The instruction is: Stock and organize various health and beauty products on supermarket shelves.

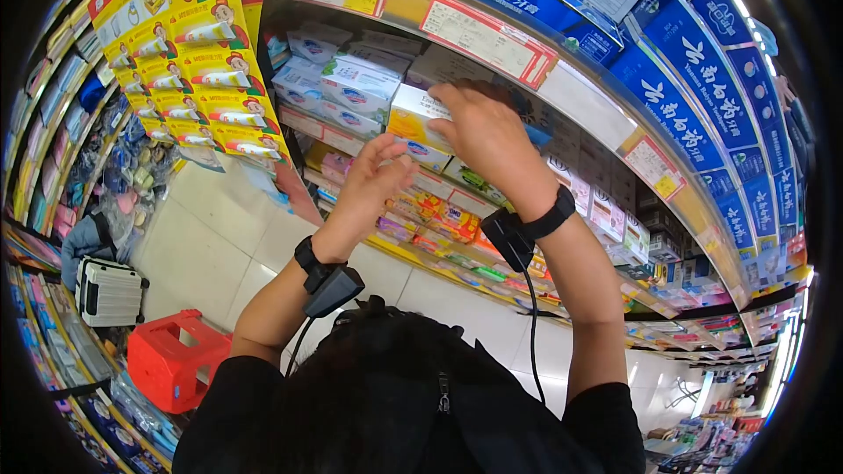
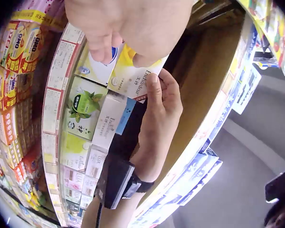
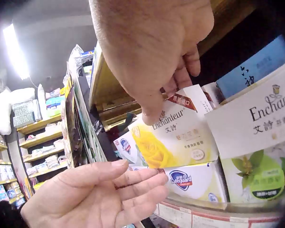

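Note:
A white and yellow Enchanteur soap box (image 3: 180,128) with a yellow rose on it sits on top of a white Safeguard soap box (image 3: 194,183) at the shelf's front edge. My right hand (image 1: 492,136) grips the Enchanteur box at its upper edge, thumb on the front and fingers behind. Just below and in front of the box, my left hand (image 1: 369,189) has its palm turned up and its fingers loosely extended, holding nothing. Its fingertips overlap the Safeguard box in the right wrist view. The back of the Enchanteur box is hidden.
More soap boxes (image 1: 356,88) are stacked left of the gripped one, and a green soap box (image 2: 85,104) stands beside it. A price-tag rail (image 1: 492,39) and blue toothpaste boxes (image 1: 676,105) are above. A yellow glue display (image 1: 189,61) hangs left; a red stool (image 1: 176,360) stands on the floor.

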Tool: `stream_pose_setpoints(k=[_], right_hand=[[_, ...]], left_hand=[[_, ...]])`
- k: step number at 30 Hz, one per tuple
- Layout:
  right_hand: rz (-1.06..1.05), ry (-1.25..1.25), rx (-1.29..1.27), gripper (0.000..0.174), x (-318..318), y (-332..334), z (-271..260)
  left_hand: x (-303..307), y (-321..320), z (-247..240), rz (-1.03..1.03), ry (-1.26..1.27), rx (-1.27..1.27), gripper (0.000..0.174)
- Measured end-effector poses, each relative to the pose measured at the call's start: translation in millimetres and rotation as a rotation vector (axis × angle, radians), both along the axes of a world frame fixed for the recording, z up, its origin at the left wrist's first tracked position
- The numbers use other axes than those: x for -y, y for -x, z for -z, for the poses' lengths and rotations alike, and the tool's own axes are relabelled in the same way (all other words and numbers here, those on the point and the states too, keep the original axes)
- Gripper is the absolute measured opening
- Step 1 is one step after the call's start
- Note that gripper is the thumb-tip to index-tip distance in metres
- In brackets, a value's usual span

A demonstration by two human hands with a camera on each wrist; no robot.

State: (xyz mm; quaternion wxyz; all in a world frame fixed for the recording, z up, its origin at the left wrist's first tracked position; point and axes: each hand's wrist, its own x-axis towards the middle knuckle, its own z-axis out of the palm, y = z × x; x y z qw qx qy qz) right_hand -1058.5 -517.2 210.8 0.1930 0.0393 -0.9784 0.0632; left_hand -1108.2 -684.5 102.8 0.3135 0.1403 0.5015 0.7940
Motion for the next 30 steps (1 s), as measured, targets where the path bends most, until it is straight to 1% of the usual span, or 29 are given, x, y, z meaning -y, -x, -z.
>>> stream_pose_setpoints(k=[4,6,7,9,10,12,13,17,19,22,23,24,26,28,30], right_hand=[[0.001,-0.019,-0.075,0.037,-2.8,-6.8,3.2],[0.023,0.080,-0.034,0.038,-3.7,-14.4,0.1],[0.050,0.082,-0.039,0.038,-4.6,-18.8,0.2],[-0.033,0.086,-0.202,0.034,-7.3,-30.5,1.4],[-0.003,0.086,-0.207,0.034,-8.7,-37.9,0.5],[-0.049,0.071,-0.239,0.029,-8.4,-52.5,-0.8],[-0.058,0.105,-0.218,0.027,-10.4,-60.6,0.4],[-0.036,0.099,-0.279,0.025,-23.6,-90.7,6.6],[0.030,0.095,-0.293,0.025,-31.3,-107.1,10.1],[0.101,0.132,-0.296,0.022,-38.5,-138.4,16.1],[0.132,0.131,-0.288,0.022,-41.3,-149.4,21.0],[0.214,0.112,-0.290,0.022,-42.2,-158.9,25.8],[0.194,0.210,-0.326,0.021,-44.0,-178.7,36.5],[0.287,0.218,-0.363,0.021,-42.9,-200.3,47.7],[0.304,0.246,-0.399,0.020,-41.8,-213.2,59.0]], left_hand=[[-3.2,-0.3,-0.3,0.020,0.003,-0.011,0.050],[-1.5,-3.9,-3.0,0.018,-0.026,0.015,0.048],[-1.5,-3.7,-0.8,0.045,-0.023,0.012,0.048],[-1.6,-2.1,5.7,0.027,-0.028,0.005,0.043],[-1.9,-1.6,6.8,0.057,-0.024,0.002,0.043],[-1.4,-1.4,8.1,0.014,-0.024,0.017,0.036],[-2.7,-1.9,6.9,-0.008,-0.017,0.011,0.031],[-5.8,3.4,6.9,0.032,0.007,-0.026,0.026],[-8.6,4.2,3.8,0.097,-0.011,-0.086,0.022],[-17.3,-5.7,-4.2,0.140,0.006,-0.080,0.017],[-20.7,-8.4,0.4,0.154,0.000,-0.071,0.017],[-22.6,-8.3,6.8,0.180,-0.006,-0.061,0.017],[-26.4,-13.2,13.5,0.291,-0.005,-0.073,0.016],[-31.4,-21.3,27.7,0.396,-0.022,-0.053,0.016],[-39.0,-26.5,39.8,0.424,-0.027,-0.041,0.015]])
